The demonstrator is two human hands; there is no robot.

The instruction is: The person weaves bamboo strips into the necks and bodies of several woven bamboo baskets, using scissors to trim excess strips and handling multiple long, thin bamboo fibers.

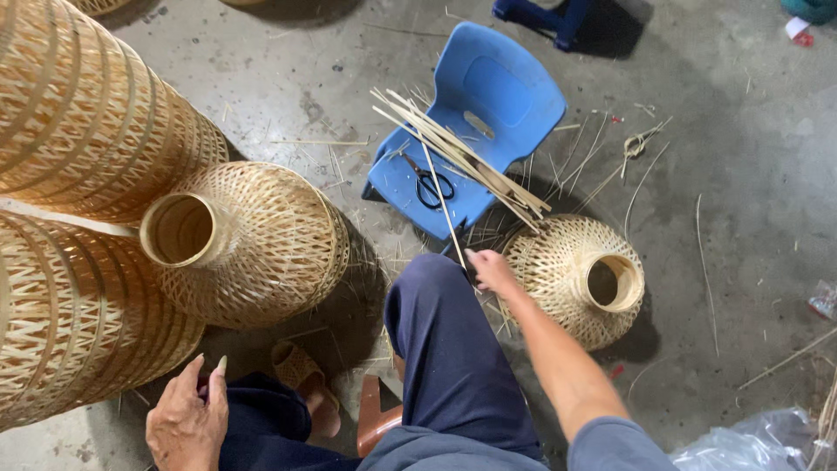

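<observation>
I see the right hand point(491, 269) stretched far out, its fingers closed on a thin bamboo strip point(441, 199) that runs up over the small blue plastic chair point(488, 113). Just right of it lies a small woven bamboo basket point(571, 277) on the concrete floor point(741, 174). The left hand point(187, 423) rests near on my knee, fingers loosely spread, holding nothing. Black scissors point(429, 185) sit on the chair (half under the bundle of strips point(462, 157)). Big baskets on the left are cut off.
</observation>
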